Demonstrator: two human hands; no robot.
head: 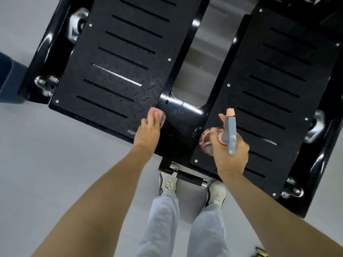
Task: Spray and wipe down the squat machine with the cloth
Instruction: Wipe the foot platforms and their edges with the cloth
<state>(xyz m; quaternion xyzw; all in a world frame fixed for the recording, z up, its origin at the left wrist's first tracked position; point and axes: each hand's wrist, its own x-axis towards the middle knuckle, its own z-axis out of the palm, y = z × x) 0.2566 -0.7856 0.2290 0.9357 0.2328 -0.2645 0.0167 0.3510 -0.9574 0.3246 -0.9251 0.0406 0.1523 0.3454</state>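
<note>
The squat machine's black frame (183, 115) fills the upper view, with a slotted left footplate (118, 58) and a slotted right footplate (274, 93). My left hand (148, 133) presses a pink cloth (156, 115) against the near right corner of the left footplate, where it meets the glossy centre bar. My right hand (232, 151) grips a clear spray bottle (211, 140) with a grey trigger head (230, 128) and orange nozzle, held over the near left edge of the right footplate. The nozzle points away from me.
A short black handle with chrome ends (187, 178) sticks out below the frame, just above my white shoes (168, 182). Chrome fittings (77, 24) sit at the plates' outer sides. Grey floor (55, 173) surrounds the machine. A dark blue object (8, 78) lies at far left.
</note>
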